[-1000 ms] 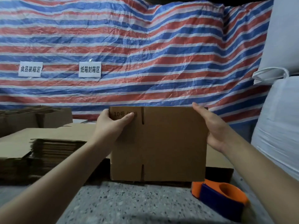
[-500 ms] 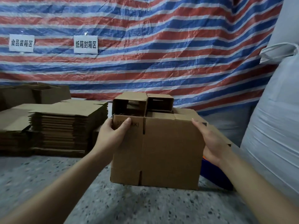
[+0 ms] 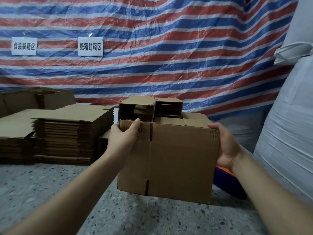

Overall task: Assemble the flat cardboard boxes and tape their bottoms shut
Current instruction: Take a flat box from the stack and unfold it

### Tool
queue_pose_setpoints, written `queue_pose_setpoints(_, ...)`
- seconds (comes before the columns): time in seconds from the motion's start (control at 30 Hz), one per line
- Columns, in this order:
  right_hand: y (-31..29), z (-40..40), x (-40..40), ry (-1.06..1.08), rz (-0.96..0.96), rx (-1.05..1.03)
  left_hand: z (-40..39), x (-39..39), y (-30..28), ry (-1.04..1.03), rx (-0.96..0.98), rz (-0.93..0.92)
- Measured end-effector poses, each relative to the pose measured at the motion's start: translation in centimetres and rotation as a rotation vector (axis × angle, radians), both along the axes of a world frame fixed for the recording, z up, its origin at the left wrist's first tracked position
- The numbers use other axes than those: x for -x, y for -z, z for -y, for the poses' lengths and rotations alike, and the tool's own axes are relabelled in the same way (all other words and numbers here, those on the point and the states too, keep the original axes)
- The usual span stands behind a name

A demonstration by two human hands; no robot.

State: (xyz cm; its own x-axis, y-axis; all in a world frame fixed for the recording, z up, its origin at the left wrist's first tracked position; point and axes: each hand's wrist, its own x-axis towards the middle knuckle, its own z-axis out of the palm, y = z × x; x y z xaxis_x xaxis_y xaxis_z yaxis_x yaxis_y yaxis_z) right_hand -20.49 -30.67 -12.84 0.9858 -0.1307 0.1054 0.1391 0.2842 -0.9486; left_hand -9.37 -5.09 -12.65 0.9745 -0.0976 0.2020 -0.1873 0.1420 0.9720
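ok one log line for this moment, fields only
step: box held, still flat | left hand: grips top left edge of box | right hand: holds right edge | flat stack: left of box | bottom tape: not yet

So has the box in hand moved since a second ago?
Yes, down. The held box had its top edge well above the flat stack; now it is roughly level with the stack's top.

Tape dispenser (image 3: 227, 182) mostly behind box (image 3: 177, 163)
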Motion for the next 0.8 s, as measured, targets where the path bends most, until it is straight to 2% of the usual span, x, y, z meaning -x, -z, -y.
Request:
queue_pose_setpoints(0.23, -0.2, -1.9, 1.0, 0.092, 0.09, 0.084, 0.7, 0.6, -0.7, 0.081, -0.016, 0.062)
queue_pose_setpoints(0.3, -0.5, -2.7, 1.1, 0.127, 0.146, 0.137, 0.3, 0.4, -1.8, 0.198, -0.053, 0.04)
queue_pose_setpoints(0.37, -0.5, -3.5, 0.9, 0.176, 0.197, 0.16, -0.3, 0.6, -2.5, 0.399, -0.017, 0.001)
queue_pose_setpoints(0.5, 1.0, -4.9, 0.4, 0.262, 0.163, 0.226, -1.4, 0.9, -1.4, 0.63, 0.005, -0.063)
queue_pose_setpoints(0.6, 2.3, -4.7, 0.4, 0.291, 0.115, 0.085, -1.8, 0.8, -0.5, 0.681, -0.047, -0.077)
queue_pose_setpoints(0.7, 2.5, -3.6, 0.7, 0.311, 0.101, -0.116, -1.8, 0.7, -0.4, 0.703, -0.003, -0.055)
queue_pose_setpoints(0.8, 3.4, -3.1, 0.4, 0.32, 0.039, -0.096, -1.5, 0.5, 0.8, 0.687, -0.041, 0.032)
